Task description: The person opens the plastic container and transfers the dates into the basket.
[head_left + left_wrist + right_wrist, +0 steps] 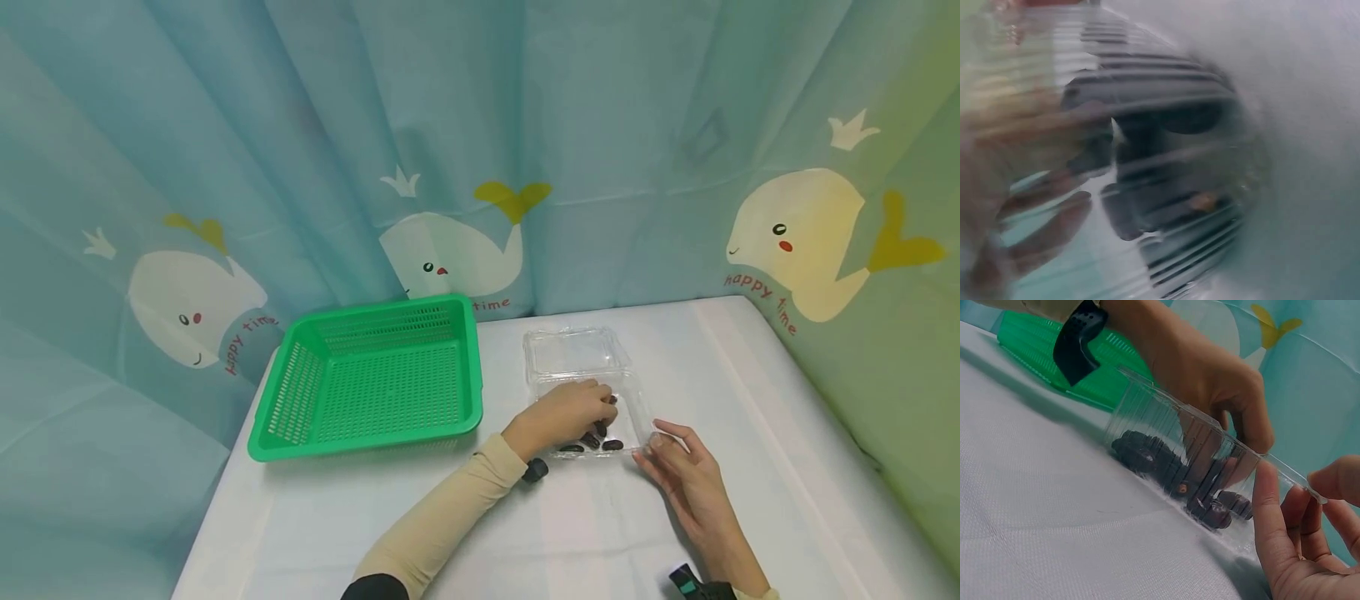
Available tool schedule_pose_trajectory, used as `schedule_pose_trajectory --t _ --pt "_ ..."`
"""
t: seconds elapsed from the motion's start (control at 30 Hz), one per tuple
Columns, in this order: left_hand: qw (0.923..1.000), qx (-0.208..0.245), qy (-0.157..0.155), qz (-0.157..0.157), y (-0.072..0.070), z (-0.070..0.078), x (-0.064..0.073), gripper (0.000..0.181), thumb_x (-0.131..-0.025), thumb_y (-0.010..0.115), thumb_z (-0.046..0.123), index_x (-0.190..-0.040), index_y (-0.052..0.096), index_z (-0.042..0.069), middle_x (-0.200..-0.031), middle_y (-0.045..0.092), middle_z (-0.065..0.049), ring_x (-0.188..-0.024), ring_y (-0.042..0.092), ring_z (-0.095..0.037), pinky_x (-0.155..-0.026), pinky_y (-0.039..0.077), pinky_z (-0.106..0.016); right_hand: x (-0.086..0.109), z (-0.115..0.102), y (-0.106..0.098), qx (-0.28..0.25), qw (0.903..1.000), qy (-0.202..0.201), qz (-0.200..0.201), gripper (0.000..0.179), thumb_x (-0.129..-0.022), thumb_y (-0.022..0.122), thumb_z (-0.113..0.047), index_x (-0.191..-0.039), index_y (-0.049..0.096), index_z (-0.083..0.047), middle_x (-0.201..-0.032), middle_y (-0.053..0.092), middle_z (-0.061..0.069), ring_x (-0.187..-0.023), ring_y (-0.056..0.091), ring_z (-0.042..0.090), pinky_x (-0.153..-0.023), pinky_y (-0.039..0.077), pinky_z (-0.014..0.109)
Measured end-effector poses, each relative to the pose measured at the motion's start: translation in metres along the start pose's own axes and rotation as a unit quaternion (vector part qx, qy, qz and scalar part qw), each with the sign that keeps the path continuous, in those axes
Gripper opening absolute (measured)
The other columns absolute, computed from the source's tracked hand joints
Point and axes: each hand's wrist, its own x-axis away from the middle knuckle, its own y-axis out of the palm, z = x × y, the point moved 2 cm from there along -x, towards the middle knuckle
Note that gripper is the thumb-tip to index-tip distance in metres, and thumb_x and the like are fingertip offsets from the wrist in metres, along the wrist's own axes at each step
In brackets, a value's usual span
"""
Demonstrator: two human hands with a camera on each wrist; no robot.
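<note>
A clear plastic clamshell box lies on the table with its lid folded back. Inside are several dark, wrinkled oval pieces that look like dates, seen through the side wall in the right wrist view. My left hand reaches down into the box from the left, fingers bent among the pieces; I cannot tell whether they grip one. At the near right corner, my right hand holds the box, thumb at the rim and a finger against the wall. The left wrist view is blurred, with dark pieces behind ribbed plastic.
A green perforated plastic basket sits on the left of the white-covered table, beside the box. Behind the table hangs a blue curtain printed with whales. Each wrist wears a dark strap.
</note>
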Motion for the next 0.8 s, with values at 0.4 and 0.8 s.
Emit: schedule_pose_trajectory --t 0.4,0.8 --pt "0.9998 0.01 0.0 0.015 -0.039 0.01 0.015 0.008 -0.099 0.074 0.029 -0.104 0.069 0.024 -0.101 0.067 0.011 -0.095 0.064 -0.006 -0.085 0.054 -0.018 0.0 0.001 -0.001 -0.006 1.0 -0.001 -0.003 0.025 -0.106 0.058 -0.004 -0.127 0.061 -0.017 -0.109 0.064 -0.003 -0.103 0.074 0.008 -0.093 0.062 0.028" --pt "0.9377 0.344 -0.039 0.033 -0.081 0.001 0.044 0.013 -0.1 0.07 0.013 -0.112 0.069 0.015 -0.111 0.07 0.004 -0.095 0.061 0.002 -0.083 0.051 -0.007 -0.002 0.0 0.001 -0.019 0.9997 -0.006 -0.011 0.025 -0.106 0.056 -0.003 -0.126 0.062 -0.017 -0.109 0.064 -0.003 -0.103 0.073 0.008 -0.094 0.061 0.028"
